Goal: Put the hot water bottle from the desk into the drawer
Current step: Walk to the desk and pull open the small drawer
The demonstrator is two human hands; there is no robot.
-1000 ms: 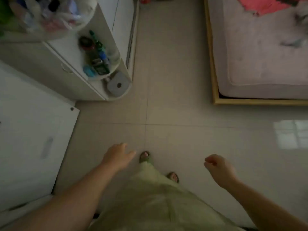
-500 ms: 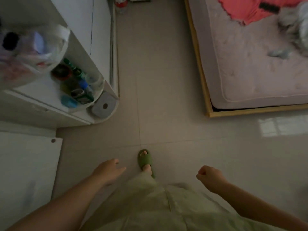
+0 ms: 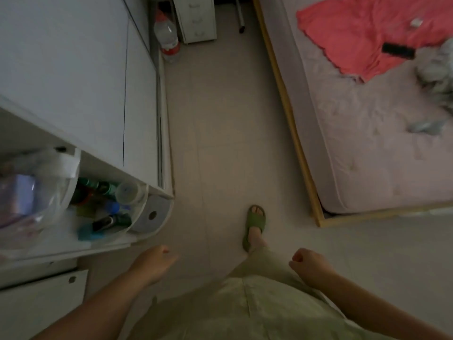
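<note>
Head view, the only one. Left hand (image 3: 153, 262) hangs low at near left, fingers loose and part spread, holding nothing. Right hand (image 3: 309, 265) at near right, curled into a loose fist, also empty as far as can be seen; nothing sticks out of the fist. Both arms are out from the body at hip level, which reads as walking swing rather than a reach: no hand is aimed at any object.

One foot in a green slipper (image 3: 255, 225) is planted forward on the tiled floor (image 3: 225, 133), pointing up the aisle between the white cabinet (image 3: 73, 69) on the left and the bed (image 3: 382, 143) on the right. So judged: in transit, search or approach step, task barely begun.

Hot water bottle: not identifiable anywhere here. No desk top in frame either. A small white drawer unit (image 3: 196, 18) stands at the far end of the aisle, drawers closed; it may be the target, cannot confirm.

Left near: open corner shelf (image 3: 103, 212) crammed with small bottles and tubes, with a clear plastic bag (image 3: 31, 192) above. A large water bottle (image 3: 166, 35) sits on the floor at far left, against the cabinet. A pink cloth (image 3: 355, 38) and a dark remote-like item (image 3: 398, 50) lie on the bed.

Next probably: walk on, locate the desk.
</note>
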